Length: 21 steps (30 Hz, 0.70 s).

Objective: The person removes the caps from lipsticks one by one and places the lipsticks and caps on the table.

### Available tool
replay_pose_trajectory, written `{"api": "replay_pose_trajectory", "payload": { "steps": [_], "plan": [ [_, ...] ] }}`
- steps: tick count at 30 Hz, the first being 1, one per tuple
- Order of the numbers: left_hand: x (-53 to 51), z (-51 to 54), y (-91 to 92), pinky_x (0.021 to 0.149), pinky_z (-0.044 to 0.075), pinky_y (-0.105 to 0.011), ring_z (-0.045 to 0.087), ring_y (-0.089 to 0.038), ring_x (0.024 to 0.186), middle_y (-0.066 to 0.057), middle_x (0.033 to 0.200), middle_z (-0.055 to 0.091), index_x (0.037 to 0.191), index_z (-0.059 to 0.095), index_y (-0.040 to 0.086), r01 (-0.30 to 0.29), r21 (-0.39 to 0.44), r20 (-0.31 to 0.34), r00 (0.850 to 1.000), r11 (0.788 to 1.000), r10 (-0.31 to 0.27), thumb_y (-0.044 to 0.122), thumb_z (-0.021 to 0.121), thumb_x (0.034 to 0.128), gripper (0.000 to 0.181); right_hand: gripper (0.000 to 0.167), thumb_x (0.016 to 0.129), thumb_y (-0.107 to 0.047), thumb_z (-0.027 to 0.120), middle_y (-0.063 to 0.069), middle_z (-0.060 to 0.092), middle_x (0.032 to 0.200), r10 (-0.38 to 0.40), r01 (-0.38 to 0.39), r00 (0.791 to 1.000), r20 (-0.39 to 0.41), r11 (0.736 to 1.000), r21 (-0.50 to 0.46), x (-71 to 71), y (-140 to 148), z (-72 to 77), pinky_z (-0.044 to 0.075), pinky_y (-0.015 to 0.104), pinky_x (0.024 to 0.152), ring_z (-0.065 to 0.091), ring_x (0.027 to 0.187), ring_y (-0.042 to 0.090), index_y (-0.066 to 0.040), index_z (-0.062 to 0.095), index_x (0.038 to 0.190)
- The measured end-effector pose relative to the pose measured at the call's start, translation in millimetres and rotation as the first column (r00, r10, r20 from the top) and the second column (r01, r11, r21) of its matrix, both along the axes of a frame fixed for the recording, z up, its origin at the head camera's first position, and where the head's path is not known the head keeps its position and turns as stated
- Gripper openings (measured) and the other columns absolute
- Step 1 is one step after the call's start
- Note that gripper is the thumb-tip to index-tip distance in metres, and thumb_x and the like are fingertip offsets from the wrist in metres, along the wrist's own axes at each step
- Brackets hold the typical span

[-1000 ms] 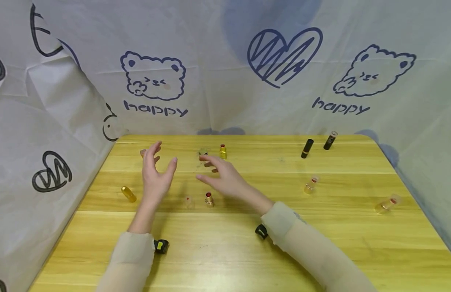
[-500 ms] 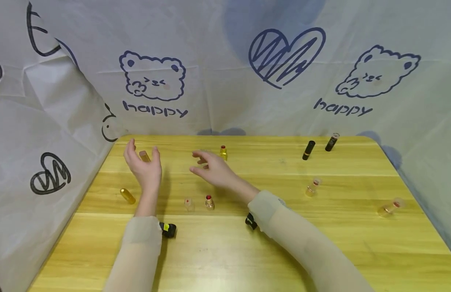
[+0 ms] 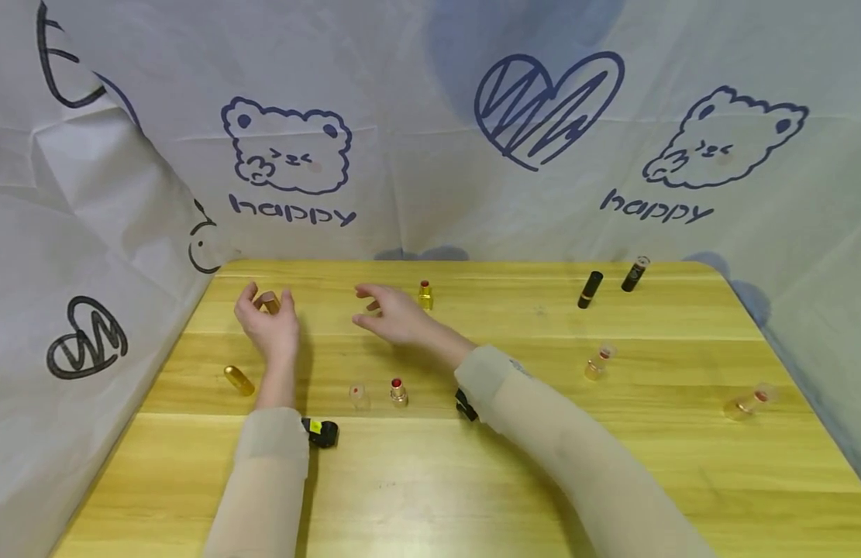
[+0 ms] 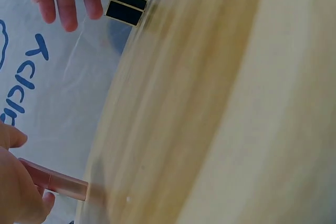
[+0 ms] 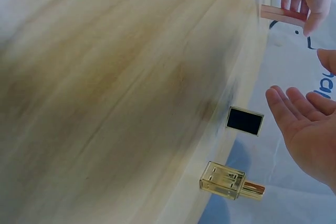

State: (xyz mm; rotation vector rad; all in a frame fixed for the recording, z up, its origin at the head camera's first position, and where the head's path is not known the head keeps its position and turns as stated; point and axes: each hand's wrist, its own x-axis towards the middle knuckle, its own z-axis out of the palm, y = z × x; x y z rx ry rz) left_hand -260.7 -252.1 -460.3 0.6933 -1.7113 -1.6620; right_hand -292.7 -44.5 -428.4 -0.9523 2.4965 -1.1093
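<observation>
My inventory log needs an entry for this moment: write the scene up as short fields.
Left hand: cupped around copper tube, contact unclear
Right hand: fingers relaxed, near black cap, gripping nothing
Far middle: square-based lipstick
Left side: gold tube
Centre: red lipstick, clear cap beside it
Right side: two black tubes, two clear-capped lipsticks
Surface: wooden table
Backdrop: white sheet with drawings

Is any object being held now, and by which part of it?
Nothing appears held: the left hand is around the upper part of the tube, with a gap at the thumb; the right hand is empty.
</observation>
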Motion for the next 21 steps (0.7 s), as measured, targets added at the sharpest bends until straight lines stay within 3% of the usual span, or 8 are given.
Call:
{"api": "replay_pose_trajectory", "payload": {
  "steps": [7,21],
  "plan": [
    [-1.6,-2.4,0.1,0.096,0.049,-0.022,0.05,-0.013,0.108,0.007,0.11,0.043,0.129,0.053,-0.003,-0.062,-0.02,0.01,0.998,0.998,0.062,-0.004,0.063,0.0987,0.031,0.063,0.106,-0.024,0.063,0.013,0.051,0.156,0.007,-0.008,1.0,0.027,1.0,0.01,-4.1,-6.3,-5.6,0.052,0.034,0.107,0.06,0.131,0.03,-0.004,0.037,0.16],
    [-3.2,4.2,2.7,0.098,0.051,-0.023,0.055,-0.012,0.105,0.005,0.104,0.053,0.127,0.057,-0.001,-0.032,0.088,0.0,0.999,0.996,0.032,-0.002,0.062,0.1005,0.027,0.064,0.107,-0.027,0.062,0.01,0.05,0.157,0.006,-0.008,1.0,0.03,0.999,0.044,-11.0,-22.2,-6.1,0.051,0.031,0.107,0.059,0.132,0.027,-0.006,0.036,0.161]
  ]
}}
